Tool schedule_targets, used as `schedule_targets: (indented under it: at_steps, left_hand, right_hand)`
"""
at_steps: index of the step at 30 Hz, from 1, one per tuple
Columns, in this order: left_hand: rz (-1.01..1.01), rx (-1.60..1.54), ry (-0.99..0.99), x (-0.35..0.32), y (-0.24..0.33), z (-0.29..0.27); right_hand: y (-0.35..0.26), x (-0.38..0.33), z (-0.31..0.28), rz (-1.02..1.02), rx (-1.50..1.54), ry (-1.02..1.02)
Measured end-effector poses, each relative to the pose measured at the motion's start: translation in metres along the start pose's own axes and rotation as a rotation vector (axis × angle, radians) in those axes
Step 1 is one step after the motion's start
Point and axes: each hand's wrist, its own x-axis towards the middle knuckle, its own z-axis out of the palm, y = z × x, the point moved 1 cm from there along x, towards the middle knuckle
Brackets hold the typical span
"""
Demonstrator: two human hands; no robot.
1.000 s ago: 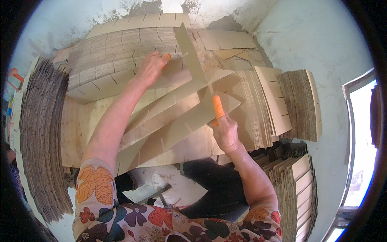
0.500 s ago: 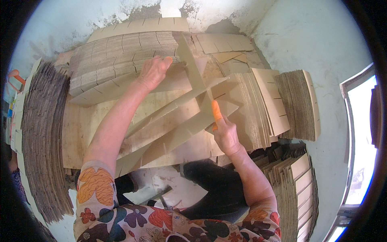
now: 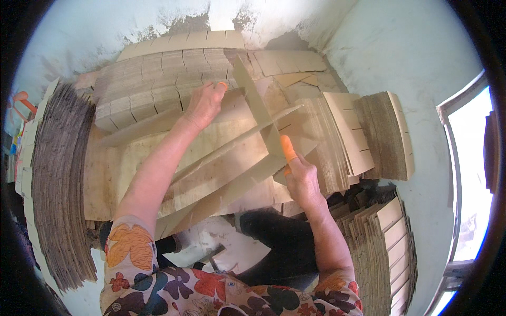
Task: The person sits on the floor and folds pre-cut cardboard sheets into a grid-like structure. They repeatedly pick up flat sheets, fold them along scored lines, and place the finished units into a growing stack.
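My left hand [image 3: 205, 104], an orange cover on a fingertip, is closed at the far long cardboard strip [image 3: 142, 130]; its fingers partly hide the grip. A cross strip [image 3: 253, 97] stands on edge and slants from beside the far stack down toward my right hand [image 3: 302, 179]. That hand pinches its near end, with orange covers on the thumb and a finger. Two more long strips, a middle one [image 3: 221, 148] and a near one [image 3: 224, 185], run diagonally and meet the cross strip. My right hand partly hides the joint with the near one.
A wooden board [image 3: 129, 158] lies under the strips. Slotted cardboard stands in stacks at the back [image 3: 153, 79], the left [image 3: 60, 179], the right [image 3: 337, 137] and lower right [image 3: 363, 247]. Loose flat pieces [image 3: 287, 62] lie at the back right, by the wall.
The view has shifted slightly. My right hand has moved a little to the right with the near end of the cross strip. Both hands keep their closed pose.
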Motion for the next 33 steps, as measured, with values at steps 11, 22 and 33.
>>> schedule_targets:
  at_steps: [11,22,33]
  left_hand:
    - [-0.035,-0.104,-0.065,-0.015,0.024,-0.033]
    - [-0.046,-0.274,-0.143,-0.038,0.03,-0.016]
    - [-0.171,-0.239,-0.262,-0.066,0.048,-0.06]
  right_hand:
    - [-0.018,-0.017,-0.006,0.087,-0.002,-0.027]
    - [-0.012,-0.031,0.005,0.11,-0.09,-0.051]
    - [0.024,-0.035,0.028,0.109,-0.393,-0.353]
